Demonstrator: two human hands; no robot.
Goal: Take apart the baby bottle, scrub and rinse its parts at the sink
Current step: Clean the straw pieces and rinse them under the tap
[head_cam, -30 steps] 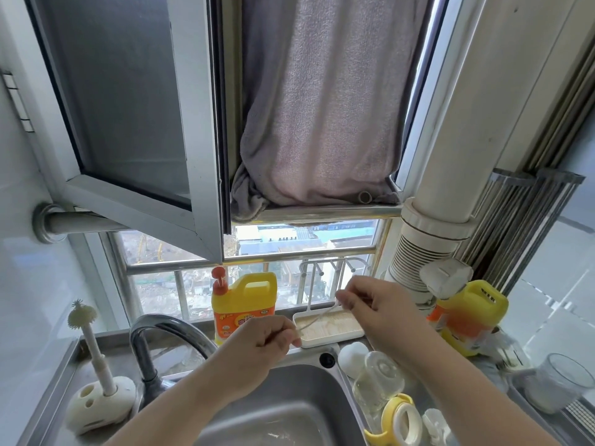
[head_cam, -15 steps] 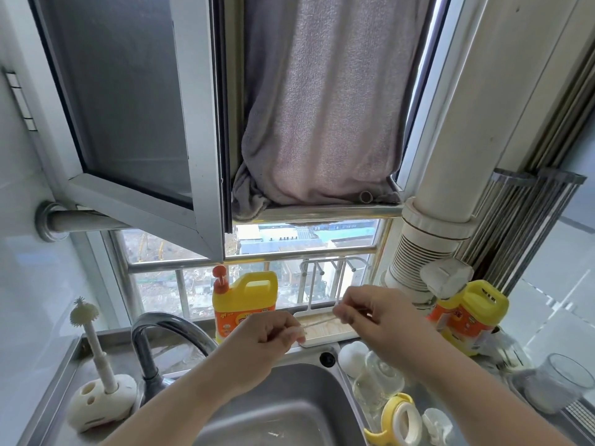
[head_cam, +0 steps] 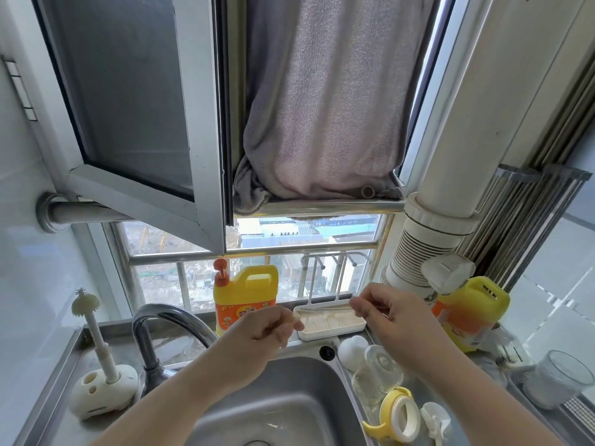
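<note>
Above the sink [head_cam: 289, 397], my two hands stretch a thin clear straw [head_cam: 323, 312] between them. My left hand [head_cam: 267, 329] pinches its left end and my right hand [head_cam: 383, 313] pinches its right end. On the counter to the right of the sink lie the clear bottle body [head_cam: 376, 373], a white rounded cap [head_cam: 352, 347], the yellow collar with handles [head_cam: 397, 416] and a small white silicone part [head_cam: 436, 420].
A faucet [head_cam: 161, 326] curves over the sink's left side. A white bottle brush [head_cam: 93, 346] stands in its holder at the left. Yellow detergent jugs [head_cam: 244, 297] [head_cam: 473, 310] flank a white drying tray [head_cam: 331, 331]. A glass jar [head_cam: 557, 378] sits far right.
My right hand has lowered a little, so the straw lies more level between my hands. My left hand has hardly moved.
</note>
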